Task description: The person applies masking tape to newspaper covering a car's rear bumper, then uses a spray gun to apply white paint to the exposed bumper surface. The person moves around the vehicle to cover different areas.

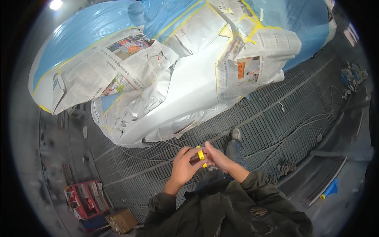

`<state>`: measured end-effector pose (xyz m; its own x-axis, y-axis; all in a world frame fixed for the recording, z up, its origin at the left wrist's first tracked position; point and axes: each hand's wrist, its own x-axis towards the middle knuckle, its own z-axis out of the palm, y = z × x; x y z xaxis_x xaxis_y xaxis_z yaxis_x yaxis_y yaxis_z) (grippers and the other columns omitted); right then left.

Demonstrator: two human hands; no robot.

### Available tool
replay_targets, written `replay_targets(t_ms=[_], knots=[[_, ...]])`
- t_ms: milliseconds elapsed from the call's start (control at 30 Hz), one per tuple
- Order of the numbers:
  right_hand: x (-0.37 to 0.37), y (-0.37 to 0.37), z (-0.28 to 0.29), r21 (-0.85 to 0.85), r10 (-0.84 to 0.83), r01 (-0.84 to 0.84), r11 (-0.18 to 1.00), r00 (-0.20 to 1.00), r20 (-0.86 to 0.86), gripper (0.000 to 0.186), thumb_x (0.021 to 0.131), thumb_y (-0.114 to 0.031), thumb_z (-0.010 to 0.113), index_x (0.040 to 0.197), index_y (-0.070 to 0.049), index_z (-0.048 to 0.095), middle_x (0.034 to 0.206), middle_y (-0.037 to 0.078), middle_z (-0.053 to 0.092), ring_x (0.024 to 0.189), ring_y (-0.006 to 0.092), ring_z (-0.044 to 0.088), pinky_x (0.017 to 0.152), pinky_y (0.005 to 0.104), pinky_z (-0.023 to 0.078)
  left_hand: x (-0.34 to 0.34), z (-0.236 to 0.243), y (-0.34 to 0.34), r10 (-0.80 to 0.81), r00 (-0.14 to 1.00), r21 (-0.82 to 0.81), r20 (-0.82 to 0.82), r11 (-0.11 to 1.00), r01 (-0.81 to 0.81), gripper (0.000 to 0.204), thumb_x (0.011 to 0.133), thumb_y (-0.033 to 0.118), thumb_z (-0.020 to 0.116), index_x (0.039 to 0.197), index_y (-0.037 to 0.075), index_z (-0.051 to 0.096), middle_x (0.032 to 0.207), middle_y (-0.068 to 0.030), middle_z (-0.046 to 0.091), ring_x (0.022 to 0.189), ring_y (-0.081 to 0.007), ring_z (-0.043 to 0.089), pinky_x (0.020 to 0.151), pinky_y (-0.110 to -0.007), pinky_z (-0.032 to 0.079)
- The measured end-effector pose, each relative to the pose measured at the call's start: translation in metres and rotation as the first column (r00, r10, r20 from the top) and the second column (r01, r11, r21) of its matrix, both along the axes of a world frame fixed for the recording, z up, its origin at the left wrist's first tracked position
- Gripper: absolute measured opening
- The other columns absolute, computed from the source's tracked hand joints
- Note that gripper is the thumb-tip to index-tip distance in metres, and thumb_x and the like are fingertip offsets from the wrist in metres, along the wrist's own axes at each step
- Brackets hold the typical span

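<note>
My left hand (183,165) and my right hand (219,158) meet in front of my body, just short of the car's masked front corner. Between them is a small yellow and dark brown piece (201,154), its exact kind unclear. The left thumb and fingers pinch it from one side. On the other side, my right fingers curl against it with the thumb raised, partly hidden. Beyond the hands stands a car with a bare pale fender (194,75). Newspaper sheets (98,71), yellow tape and blue plastic film (106,19) cover the parts around it.
Metal floor grating (272,122) lies underfoot, with a hose (292,132) trailing across it at right. A red rack (85,199) and a cardboard box (121,220) stand at lower left. Crumpled waste (354,77) lies at far right, a blue and yellow roll (329,189) at lower right.
</note>
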<state>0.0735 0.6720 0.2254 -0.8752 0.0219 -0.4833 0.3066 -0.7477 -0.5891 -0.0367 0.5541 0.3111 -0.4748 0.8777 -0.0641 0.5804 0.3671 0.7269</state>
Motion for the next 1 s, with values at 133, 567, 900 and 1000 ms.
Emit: replay_targets(t_ms=[133,567,900,1000], knots=[[-0.046,0.042,-0.012,-0.100,0.144,-0.145,0.984,0.989,-0.009,0.063,0.103,-0.063,0.032,0.107,-0.007,0.061,0.090,0.001,0.063,0.080,0.0097,0.059,0.070,0.0253,0.046,-0.028,-0.025,0.027,0.143,0.990,-0.009,0.007,0.990,-0.143,0.023,0.079,0.019,0.081,0.100,0.011,0.076,0.093,-0.0080,0.063,0.083,-0.0256,0.064,0.072,-0.035,0.052],[-0.103,0.191,-0.031,-0.257,0.312,-0.323,0.911,0.947,-0.083,0.026,0.102,-0.025,0.055,0.110,-0.002,0.064,0.082,0.005,0.069,0.068,0.0088,0.059,0.065,0.0228,0.045,-0.167,-0.008,0.220,-0.115,0.764,-0.401,-0.635,0.894,-0.198,0.032,0.088,0.014,0.067,0.118,0.007,0.056,0.148,-0.0068,0.049,0.083,-0.0264,0.068,0.063,-0.037,0.056],[-0.131,0.238,-0.022,-0.295,0.364,-0.388,0.873,0.922,-0.133,0.023,0.103,-0.024,0.052,0.107,-0.003,0.061,0.083,0.006,0.069,0.066,0.0075,0.054,0.064,0.0226,0.045,-0.221,-0.005,0.249,-0.370,0.610,-0.638,-0.700,0.708,-0.302,0.026,0.089,0.016,0.063,0.111,0.005,0.056,0.154,-0.0062,0.044,0.069,-0.0223,0.065,0.058,-0.036,0.055],[-0.137,0.237,-0.026,-0.299,0.373,-0.400,0.866,0.916,-0.146,0.023,0.103,-0.024,0.052,0.105,-0.003,0.061,0.084,0.006,0.069,0.067,0.0074,0.055,0.064,0.0227,0.046,-0.211,-0.004,0.253,-0.367,0.600,-0.592,-0.711,0.773,-0.229,0.027,0.087,0.015,0.063,0.111,0.005,0.056,0.153,-0.0062,0.045,0.064,-0.0215,0.063,0.056,-0.035,0.054]])
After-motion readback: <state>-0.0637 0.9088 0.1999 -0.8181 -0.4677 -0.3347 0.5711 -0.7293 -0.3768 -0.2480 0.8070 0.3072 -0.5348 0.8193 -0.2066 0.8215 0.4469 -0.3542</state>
